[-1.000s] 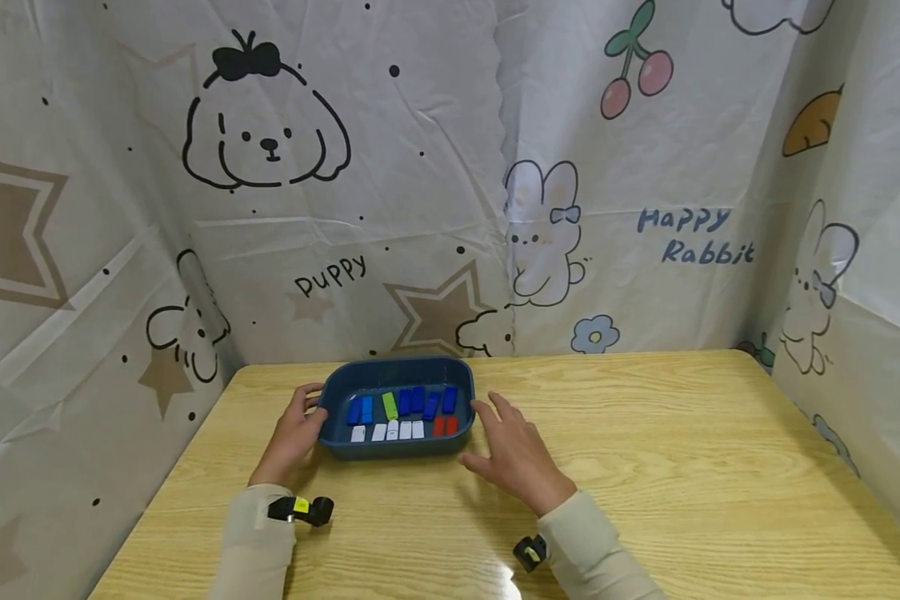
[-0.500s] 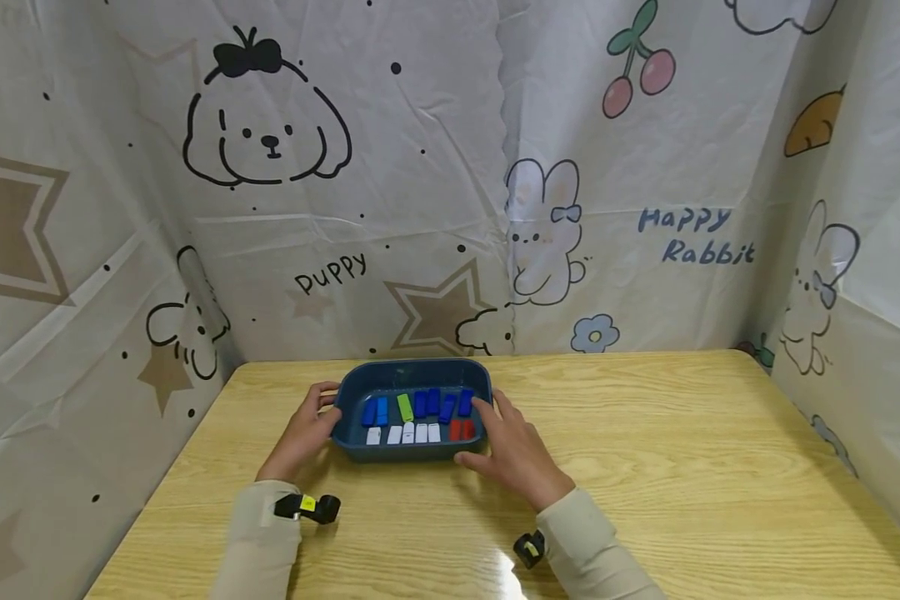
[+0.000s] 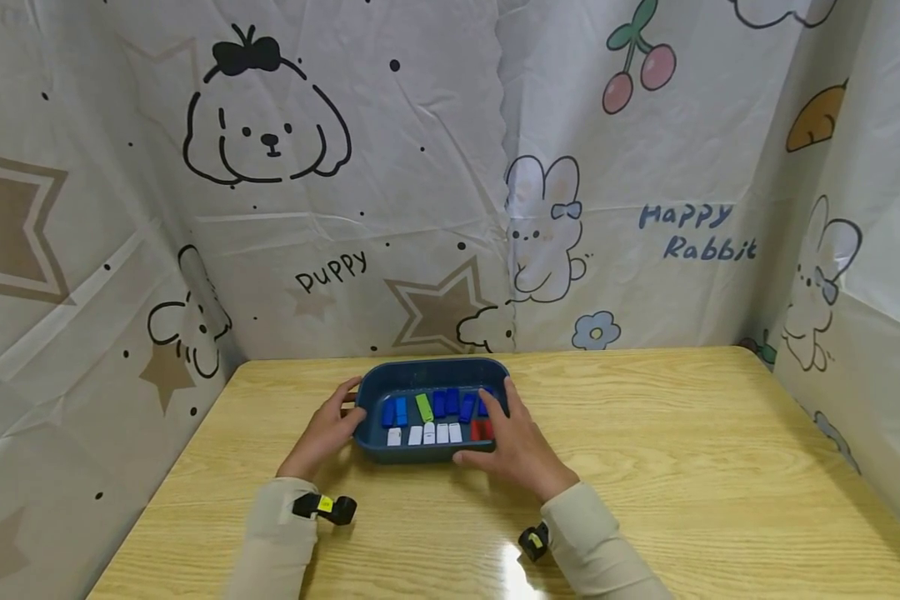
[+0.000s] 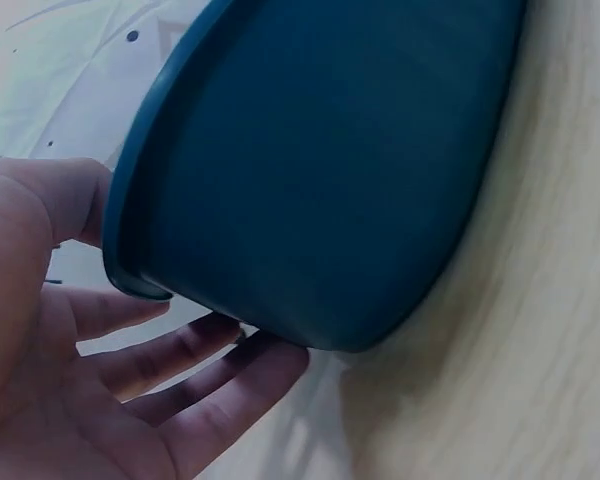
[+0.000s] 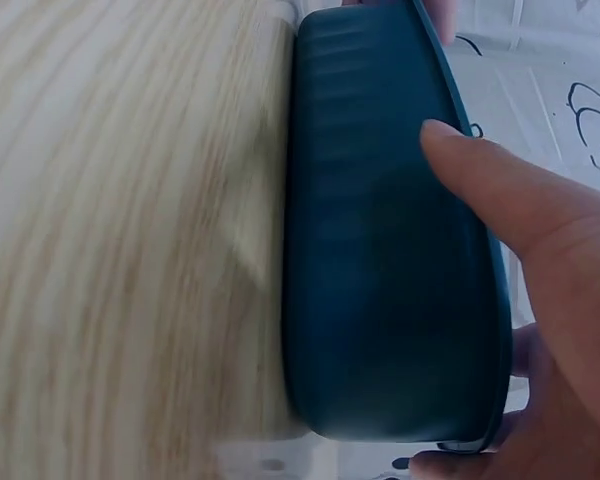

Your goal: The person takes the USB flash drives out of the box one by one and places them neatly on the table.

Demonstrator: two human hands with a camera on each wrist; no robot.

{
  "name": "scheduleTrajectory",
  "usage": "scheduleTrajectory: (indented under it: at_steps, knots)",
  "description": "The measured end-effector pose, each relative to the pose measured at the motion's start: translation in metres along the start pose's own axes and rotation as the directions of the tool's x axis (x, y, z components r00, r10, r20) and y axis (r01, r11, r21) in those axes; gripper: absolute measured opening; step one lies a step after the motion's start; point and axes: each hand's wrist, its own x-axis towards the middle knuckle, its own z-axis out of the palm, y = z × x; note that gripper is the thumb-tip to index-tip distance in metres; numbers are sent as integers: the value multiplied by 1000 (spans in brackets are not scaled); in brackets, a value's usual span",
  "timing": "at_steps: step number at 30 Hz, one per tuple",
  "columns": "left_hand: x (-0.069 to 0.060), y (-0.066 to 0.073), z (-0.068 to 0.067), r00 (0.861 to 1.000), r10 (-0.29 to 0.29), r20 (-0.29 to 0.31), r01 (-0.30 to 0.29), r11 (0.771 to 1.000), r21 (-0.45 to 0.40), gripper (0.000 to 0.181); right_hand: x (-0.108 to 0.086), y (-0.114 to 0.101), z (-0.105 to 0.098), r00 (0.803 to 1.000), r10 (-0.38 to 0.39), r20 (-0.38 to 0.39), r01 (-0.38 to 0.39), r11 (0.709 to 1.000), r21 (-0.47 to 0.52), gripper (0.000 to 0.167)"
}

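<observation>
A dark blue plastic bin (image 3: 412, 455) with rounded corners stands on the table in the head view. Inside lie small flat rectangular pieces: several blue ones (image 3: 439, 404), a green one (image 3: 424, 408), several white ones (image 3: 416, 435) and red ones (image 3: 476, 430). My left hand (image 3: 328, 433) holds the bin's left end, thumb at the rim and fingers against the outer wall, as the left wrist view shows. My right hand (image 3: 521, 446) grips the right front corner. Its thumb (image 5: 480, 170) presses the long wall, while other fingers reach over the rim and round the end, partly hidden.
A light wooden table (image 3: 682, 467) extends around the bin, farther to the right than to the left. Behind it and at both sides hangs a printed curtain (image 3: 420, 192), close to the table's back edge. Small cameras (image 3: 333, 508) sit on both wrists.
The bin has slid to the right with its pieces, my left hand moving along with it. The right hand has barely moved; the bin's right end has come into its fingers.
</observation>
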Motion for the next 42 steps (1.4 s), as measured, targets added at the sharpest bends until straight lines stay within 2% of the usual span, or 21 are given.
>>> scheduleTrajectory:
  at_steps: [5, 11, 13, 19, 25, 29, 37, 42]
  knots:
    - [1, 2, 12, 1000, 0, -21, 0, 1000, 19, 63, 2, 8, -1, 1000, 1, 7, -1, 1000, 16, 102]
    - [2, 3, 26, 994, 101, -48, -96, 992, 83, 73, 3, 19, -4, 1000, -10, -2, 10, 999, 41, 105]
    - [2, 3, 30, 991, 119, -56, -115, 991, 76, 74, 3, 24, -4, 1000, -22, -15, 23, 998, 58, 105]
    - [-1, 5, 42, 991, 121, -63, -118, 992, 38, 75, 0, 37, -8, 998, -19, -67, 29, 988, 152, 102]
    - [-4, 3, 55, 991, 132, -28, -132, 991, -8, 85, -3, 47, -14, 995, 23, -95, -4, 980, 200, 104]
    - [-9, 2, 60, 989, 145, 19, -142, 986, -90, 92, -5, 54, -18, 994, 38, -102, -16, 979, 205, 103]
    - [-12, 1, 66, 981, 173, 85, -154, 970, -189, 97, -15, 70, -32, 997, 21, -77, -4, 977, 213, 103]
    - [-12, 3, 69, 978, 176, 112, -151, 968, -201, 97, -21, 77, -42, 999, 11, -52, -1, 979, 203, 102]
